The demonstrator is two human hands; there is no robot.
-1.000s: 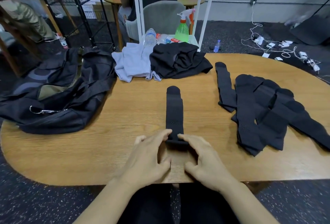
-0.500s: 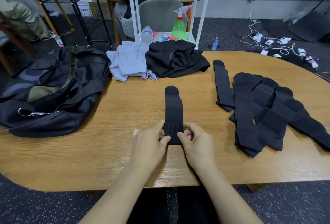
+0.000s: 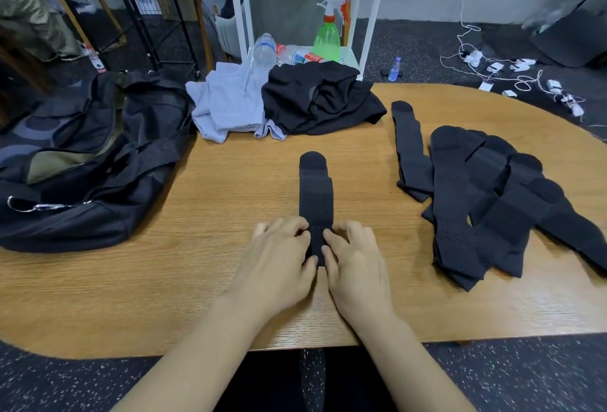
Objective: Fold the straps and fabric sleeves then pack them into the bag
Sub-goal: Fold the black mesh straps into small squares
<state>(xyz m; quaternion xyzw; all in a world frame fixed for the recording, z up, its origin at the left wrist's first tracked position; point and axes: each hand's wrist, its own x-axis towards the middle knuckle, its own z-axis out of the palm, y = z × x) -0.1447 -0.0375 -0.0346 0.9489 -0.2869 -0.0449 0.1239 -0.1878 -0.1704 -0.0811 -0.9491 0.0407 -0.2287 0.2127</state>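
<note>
Both hands on one black strap laid flat on the counter, long axis pointing away from the person. Left hand and right hand sit side by side at the near end; fingers curled, tips and thumbs pinching the strap's near edge from either side. Near end looks doubled over under the fingertips, can't tell how far. Far rounded tab of the strap lies well beyond the fingers, flat.

Right of the fingers: pile of black straps, overlapping, unfolded, apart from the hands. Left of the fingers: black bag, unzipped, on the counter edge. Beyond the fingers, at the far side: grey sleeve and black sleeve, bunched, touching each other.
</note>
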